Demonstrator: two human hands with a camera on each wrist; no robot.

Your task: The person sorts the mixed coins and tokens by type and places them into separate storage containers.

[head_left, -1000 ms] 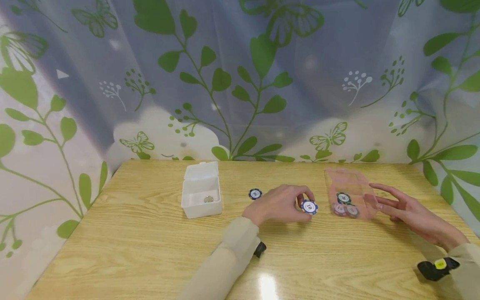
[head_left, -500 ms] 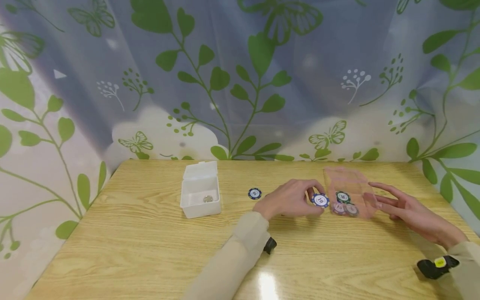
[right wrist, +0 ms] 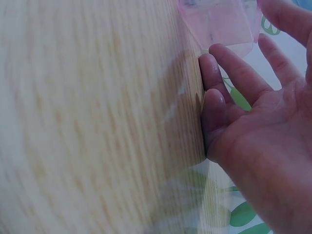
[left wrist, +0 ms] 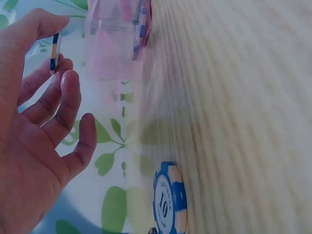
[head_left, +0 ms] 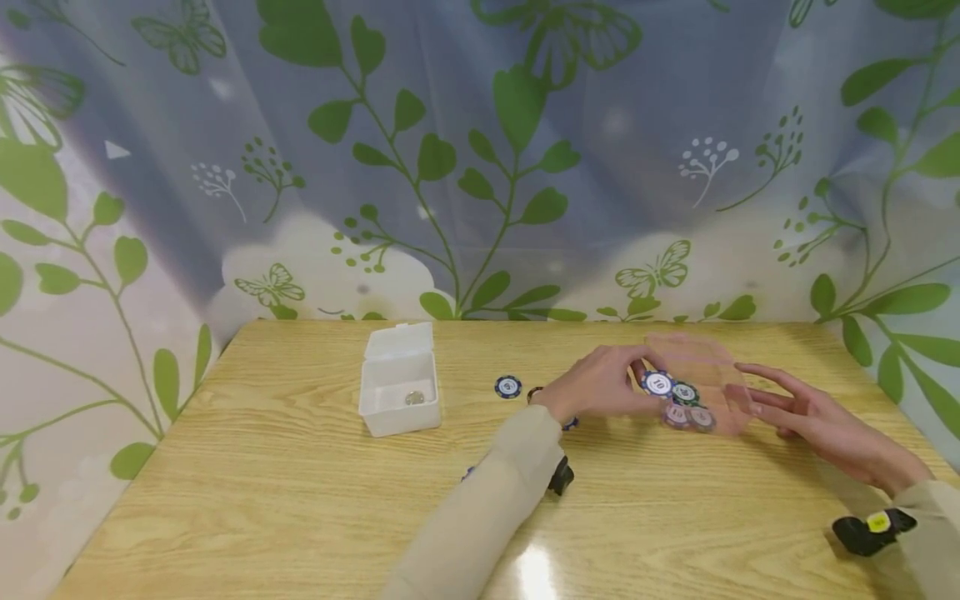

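Note:
My left hand (head_left: pixel 603 382) pinches a blue and white poker chip (head_left: pixel 657 383) marked 10 between thumb and fingers, at the left side of a clear pink box (head_left: pixel 693 354). The left wrist view catches that poker chip (left wrist: pixel 55 53) edge-on, above the table. Inside the box lie a green poker chip (head_left: pixel 685 392) and two more chips that look pink through its wall. My right hand (head_left: pixel 825 421) rests at the box's right side, thumb and fingertips against it, fingers loosely extended. In the right wrist view only a corner of the pink box (right wrist: pixel 222 24) shows.
A white lidded box (head_left: pixel 400 421), lid up, stands left with a coin (head_left: pixel 414 398) inside. A blue chip (head_left: pixel 507 387) lies between the boxes. Other chips, such as a blue one (head_left: pixel 571 423), are partly hidden by the left arm. A patterned curtain hangs behind the table.
My left hand has moved right and slightly back with the poker chip, from left of the pink box to its side. Chips behind the left arm have come into view. The right hand stays put.

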